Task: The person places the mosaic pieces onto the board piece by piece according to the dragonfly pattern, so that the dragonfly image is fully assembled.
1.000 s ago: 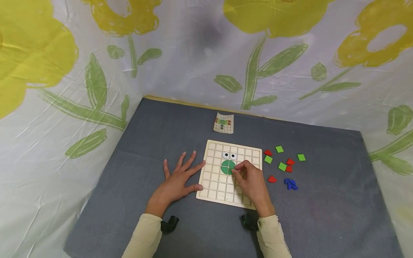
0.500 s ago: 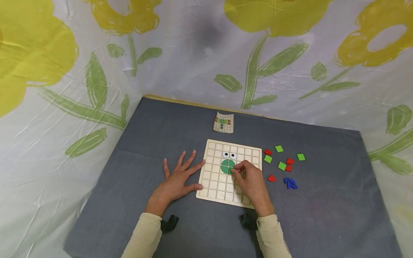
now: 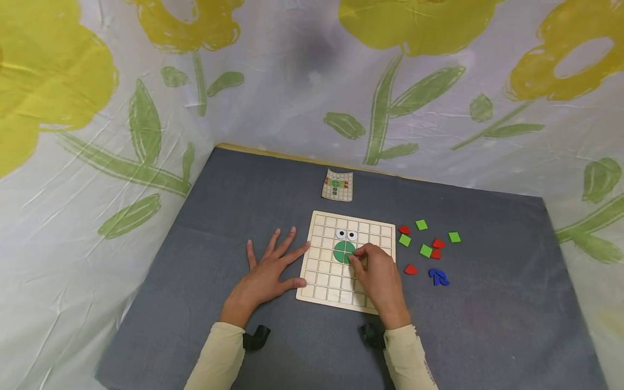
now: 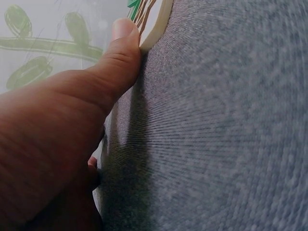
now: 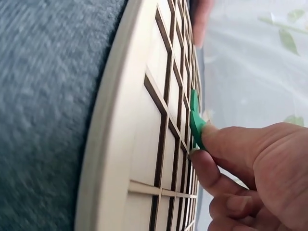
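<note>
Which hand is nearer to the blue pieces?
Right: the right hand is over the board, left of the blue pieces; the left hand rests farther off at the board's left edge.

left grip (image 3: 265, 277) splayed, right grip (image 3: 382, 275) pinched

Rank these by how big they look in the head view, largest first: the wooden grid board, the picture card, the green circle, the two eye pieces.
1. Wooden grid board
2. Picture card
3. Green circle
4. Left eye piece and right eye piece: they look alike, so unranked.
</note>
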`<action>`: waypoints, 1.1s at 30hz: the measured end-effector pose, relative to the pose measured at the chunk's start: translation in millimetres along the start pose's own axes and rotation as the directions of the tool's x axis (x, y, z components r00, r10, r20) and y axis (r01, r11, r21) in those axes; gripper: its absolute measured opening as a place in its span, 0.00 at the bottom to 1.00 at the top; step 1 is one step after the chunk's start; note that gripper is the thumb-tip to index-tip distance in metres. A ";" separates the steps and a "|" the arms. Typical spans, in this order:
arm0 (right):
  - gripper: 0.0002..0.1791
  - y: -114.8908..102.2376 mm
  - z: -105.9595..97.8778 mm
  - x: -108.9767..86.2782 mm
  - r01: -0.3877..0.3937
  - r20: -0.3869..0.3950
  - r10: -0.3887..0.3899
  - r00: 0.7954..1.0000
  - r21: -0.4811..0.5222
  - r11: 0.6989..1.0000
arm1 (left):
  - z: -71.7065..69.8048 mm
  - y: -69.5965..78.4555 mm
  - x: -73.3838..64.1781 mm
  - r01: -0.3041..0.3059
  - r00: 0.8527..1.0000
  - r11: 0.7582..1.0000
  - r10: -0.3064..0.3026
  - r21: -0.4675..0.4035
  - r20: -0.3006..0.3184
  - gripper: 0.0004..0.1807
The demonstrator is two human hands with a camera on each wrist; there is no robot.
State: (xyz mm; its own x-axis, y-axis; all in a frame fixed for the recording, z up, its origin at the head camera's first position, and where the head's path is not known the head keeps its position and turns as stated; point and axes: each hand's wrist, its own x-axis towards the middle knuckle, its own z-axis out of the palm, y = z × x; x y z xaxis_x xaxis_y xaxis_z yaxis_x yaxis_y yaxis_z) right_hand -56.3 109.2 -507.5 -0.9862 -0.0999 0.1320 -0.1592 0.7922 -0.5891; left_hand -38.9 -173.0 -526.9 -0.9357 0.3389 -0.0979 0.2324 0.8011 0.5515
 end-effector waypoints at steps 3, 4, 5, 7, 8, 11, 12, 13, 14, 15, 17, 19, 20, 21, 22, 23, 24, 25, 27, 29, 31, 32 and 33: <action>0.08 -2.9 0.9 -1.5 0.001 -0.018 -0.002 1.000 -0.029 1.000 | 0.3 -0.3 -0.2 0.001 1.000 1.000 -0.001 0.001 -0.004 0.49; 0.08 -3.6 1.3 -1.9 0.000 -0.025 -0.001 1.000 -0.038 0.999 | 0.7 -0.4 -0.1 0.001 1.000 1.000 -0.001 0.001 -0.005 0.49; 0.08 -4.2 1.9 -2.0 0.002 -0.032 -0.003 0.999 -0.050 0.999 | 0.7 -0.3 -0.1 0.002 1.000 1.000 -0.002 0.001 -0.004 0.49; 0.08 -5.2 2.9 -2.0 0.001 -0.042 -0.004 0.999 -0.072 0.997 | 0.7 -0.1 -0.1 0.004 1.000 1.000 -0.004 0.000 -0.002 0.49; 0.08 -5.4 3.5 -2.0 0.001 -0.048 -0.005 0.999 -0.081 0.997 | 0.5 0.2 -0.1 0.005 1.000 1.000 -0.005 -0.001 0.000 0.49; 0.08 -6.7 4.4 -1.5 0.002 -0.061 -0.008 0.998 -0.103 0.995 | 0.3 0.6 -0.1 0.007 1.000 1.000 -0.007 -0.003 0.005 0.50; 0.08 -7.0 4.5 -1.5 0.005 -0.065 -0.012 0.998 -0.107 0.994 | 0.6 0.3 -0.2 0.007 1.000 1.000 -0.007 -0.003 0.004 0.49; 0.08 -7.4 4.4 -1.5 0.010 -0.068 -0.018 0.998 -0.112 0.994 | 0.6 0.2 -0.2 0.007 1.000 1.000 -0.007 -0.002 0.004 0.49; 0.08 -7.9 4.3 -1.6 0.016 -0.069 -0.024 0.997 -0.117 0.993 | 0.7 0.1 -0.2 0.007 1.000 1.000 -0.007 -0.002 0.005 0.49; 0.08 -8.6 4.3 -1.5 0.021 -0.070 -0.030 0.997 -0.124 0.992 | 0.7 0.0 -0.3 0.008 1.000 1.000 -0.008 -0.001 0.005 0.49; 0.08 -9.1 4.1 -1.9 0.029 -0.069 -0.039 0.997 -0.136 0.990 | 0.7 -0.3 -0.2 0.008 1.000 1.000 -0.008 0.000 0.007 0.49; 0.08 -9.3 4.2 -1.8 0.036 -0.066 -0.046 0.997 -0.147 0.988 | 0.4 -0.3 0.0 0.008 1.000 1.000 -0.008 0.001 0.009 0.49; 0.08 -9.3 4.3 -1.7 0.039 -0.066 -0.049 0.997 -0.154 0.987 | 0.1 -0.3 0.2 0.008 1.000 1.000 -0.008 0.002 0.010 0.50; 0.07 -9.1 4.3 -1.7 0.042 -0.067 -0.053 0.996 -0.157 0.987 | 0.4 -0.6 0.3 0.008 1.000 1.000 -0.008 0.002 0.010 0.49; 0.07 -9.0 4.3 -1.8 0.045 -0.068 -0.056 0.996 -0.161 0.986 | 0.7 -0.9 0.5 0.007 1.000 1.000 -0.007 0.003 0.009 0.49; 0.06 -8.8 4.2 -1.8 0.049 -0.068 -0.061 0.996 -0.164 0.985 | 0.5 -0.8 0.6 0.007 1.000 1.000 -0.007 0.002 0.010 0.49; 0.06 -8.8 4.1 -1.9 0.052 -0.068 -0.064 0.996 -0.166 0.985 | 0.5 -0.7 0.7 0.006 1.000 1.000 -0.006 0.002 0.009 0.49; 0.06 -8.8 3.9 -2.2 0.056 -0.067 -0.068 0.995 -0.168 0.984 | 0.9 -0.9 0.8 0.006 1.000 1.000 -0.006 0.001 0.008 0.49; 0.05 -8.8 3.5 -3.1 0.059 -0.064 -0.071 0.995 -0.165 0.984 | 0.5 -0.3 0.7 0.005 1.000 1.000 -0.005 -0.003 0.007 0.49; 0.05 -8.9 3.1 -4.4 0.060 -0.055 -0.070 0.996 -0.154 0.986 | -0.1 0.5 0.4 0.006 1.000 1.000 -0.006 -0.004 0.007 0.50; 0.05 -9.0 3.0 -5.6 0.057 -0.046 -0.064 0.997 -0.141 0.988 | -0.6 0.8 -0.2 0.007 1.000 1.000 -0.007 -0.003 0.005 0.50; 0.05 -9.1 3.1 -6.2 0.056 -0.044 -0.062 0.997 -0.134 0.989 | -0.9 0.9 -0.4 0.007 1.000 1.000 -0.007 -0.002 0.004 0.50; 0.05 -9.3 3.2 -6.6 0.053 -0.038 -0.058 0.998 -0.128 0.990 | -1.0 0.9 -0.7 0.008 1.000 1.000 -0.008 -0.001 0.002 0.50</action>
State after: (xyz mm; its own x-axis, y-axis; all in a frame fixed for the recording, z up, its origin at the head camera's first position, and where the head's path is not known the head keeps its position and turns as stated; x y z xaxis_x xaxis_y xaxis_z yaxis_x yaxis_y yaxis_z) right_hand -48.4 100.6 -505.4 -0.9728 -0.1227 0.1963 -0.2037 0.8564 -0.4745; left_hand -38.3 -173.0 -525.6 -0.9369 0.3338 -0.1038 0.2250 0.8033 0.5514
